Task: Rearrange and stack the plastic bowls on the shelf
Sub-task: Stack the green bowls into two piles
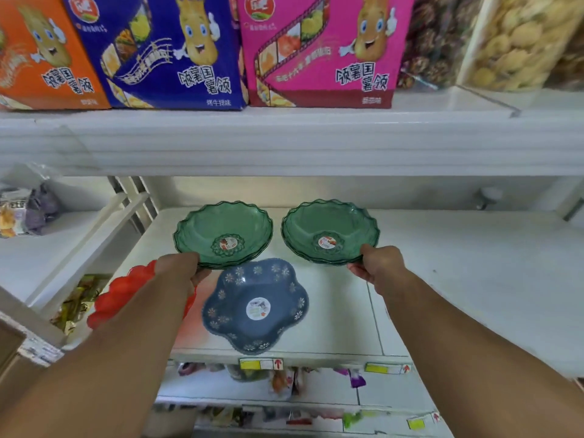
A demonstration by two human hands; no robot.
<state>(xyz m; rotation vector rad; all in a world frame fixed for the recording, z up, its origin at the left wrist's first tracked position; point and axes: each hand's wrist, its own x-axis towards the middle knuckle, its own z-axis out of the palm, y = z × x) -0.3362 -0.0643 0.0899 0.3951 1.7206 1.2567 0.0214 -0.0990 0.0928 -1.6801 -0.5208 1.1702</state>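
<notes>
Two small stacks of clear green scalloped bowls sit side by side on the white shelf (442, 279). My left hand (181, 270) grips the near rim of the left green stack (218, 229). My right hand (379, 267) grips the near rim of the right green stack (335, 226). In front of them, between my arms, lies a blue flower-shaped bowl stack (249, 330) with white flower prints and a round sticker. A red bowl (120, 295) sits at the left, partly hidden by my left forearm.
The upper shelf (284, 147) hangs low over the bowls and carries orange, blue and pink snack boxes (319, 49). Snack bags (25, 210) fill the bay to the left. Price tags (262, 364) line the shelf's front edge, with more packets below.
</notes>
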